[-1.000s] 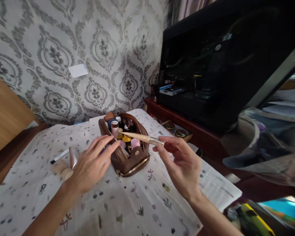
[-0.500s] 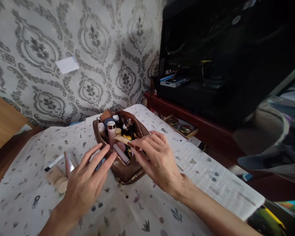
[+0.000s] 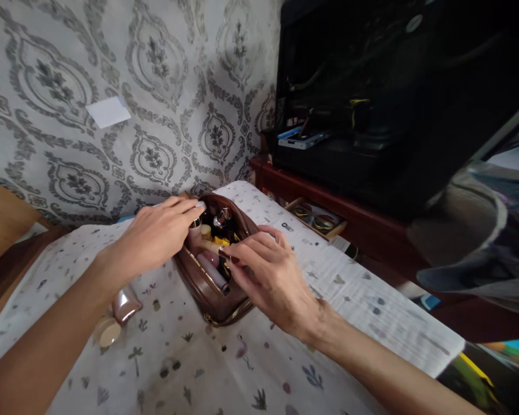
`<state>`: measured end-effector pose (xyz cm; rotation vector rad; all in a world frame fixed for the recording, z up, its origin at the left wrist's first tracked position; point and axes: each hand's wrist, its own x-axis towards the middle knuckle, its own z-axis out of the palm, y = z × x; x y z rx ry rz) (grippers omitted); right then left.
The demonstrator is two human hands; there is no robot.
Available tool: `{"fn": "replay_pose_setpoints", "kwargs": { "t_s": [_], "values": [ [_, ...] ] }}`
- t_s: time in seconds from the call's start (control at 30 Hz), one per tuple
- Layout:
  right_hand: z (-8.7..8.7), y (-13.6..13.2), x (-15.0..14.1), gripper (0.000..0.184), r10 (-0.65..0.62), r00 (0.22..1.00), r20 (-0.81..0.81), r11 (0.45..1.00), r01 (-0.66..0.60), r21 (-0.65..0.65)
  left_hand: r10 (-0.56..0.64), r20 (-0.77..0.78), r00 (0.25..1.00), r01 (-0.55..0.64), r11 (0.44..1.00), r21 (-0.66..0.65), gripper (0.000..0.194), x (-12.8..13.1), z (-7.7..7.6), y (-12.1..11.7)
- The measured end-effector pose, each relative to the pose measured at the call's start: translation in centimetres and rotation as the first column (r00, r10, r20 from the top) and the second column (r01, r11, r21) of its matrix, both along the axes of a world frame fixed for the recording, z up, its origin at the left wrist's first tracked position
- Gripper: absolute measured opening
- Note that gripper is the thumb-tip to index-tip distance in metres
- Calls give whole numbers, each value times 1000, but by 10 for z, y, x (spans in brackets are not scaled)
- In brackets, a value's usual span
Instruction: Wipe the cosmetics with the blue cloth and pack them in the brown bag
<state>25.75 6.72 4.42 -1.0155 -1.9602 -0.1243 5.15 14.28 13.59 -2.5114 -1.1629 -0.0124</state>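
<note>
A brown zip-up makeup bag stands unzipped on the patterned cloth, packed with bottles and tubes. My right hand is at the bag's right rim, pinching a makeup brush whose pale bristles point left over the contents. Over the bag's left end lies my left hand, palm down, fingers together among the tops; its thumb and whatever it grips are hidden. Close to its fingertips is a pink bottle. A lilac tube lies inside the front edge, and a silver-topped bottle stands farther back.
Left of the bag, a shiny pink tube and a beige-capped item lie partly behind my left forearm. A dark screen stands on a reddish cabinet to the right, with an open drawer. Patterned wallpaper rises behind.
My left hand has moved up and right from beside the bag onto its left end, its spread fingers drawing together. The right hand keeps the brush in nearly the same place. The view has shifted slightly.
</note>
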Motion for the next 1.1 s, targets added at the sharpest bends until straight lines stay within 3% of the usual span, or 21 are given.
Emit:
{"fn": "replay_pose_setpoints", "kwargs": {
  "t_s": [0.1,0.27,0.5,0.83,1.1],
  "values": [
    [2,0,1,16,-38,999,18,999,38,26,58,-106,993,-61,998,-25,50,-6,-1,6],
    [-1,4,-2,20,-63,997,33,998,63,14,145,-37,989,-145,989,-9,44,-28,-1,-9],
    [0,12,-19,22,-129,986,103,992,127,29,61,60,996,-64,996,55,45,-41,-14,-14],
    [-8,12,-29,22,-178,968,179,983,167,75,66,132,989,-76,995,71,48,-47,-22,-16],
    [-3,14,-33,16,-115,974,194,991,125,-39,73,191,979,-85,995,58,48,-49,-26,-16]
  ]
}}
